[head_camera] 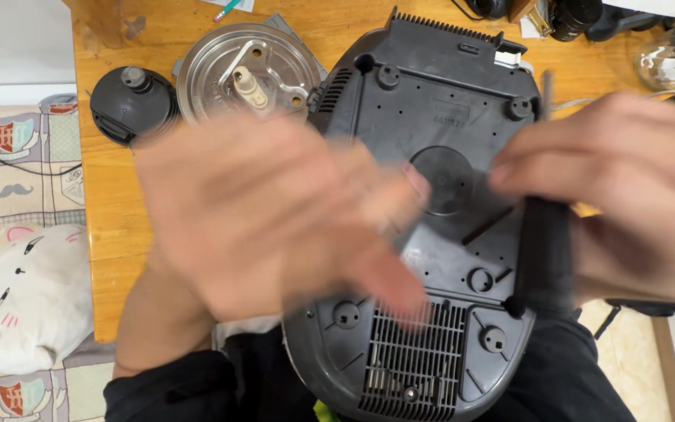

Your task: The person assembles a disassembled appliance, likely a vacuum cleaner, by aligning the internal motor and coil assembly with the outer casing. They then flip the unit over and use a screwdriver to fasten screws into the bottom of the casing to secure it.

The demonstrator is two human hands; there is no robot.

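Blurred left hand [275,211] hides much of the appliance base [431,227]; right hand [626,195] perhaps holding a screwdriver [544,250].

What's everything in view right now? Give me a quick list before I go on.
appliance base: one, dark grey, upside down, centre of the table
wooden table: one, orange-brown, under everything
metal disc: one, silver, top left of the base
round black cap: one, black, left of the disc
plush cat: one, white, lower left, off the table
screwdriver: one, black handle, in the right hand
left hand: blurred, open over the base
right hand: closed on the screwdriver
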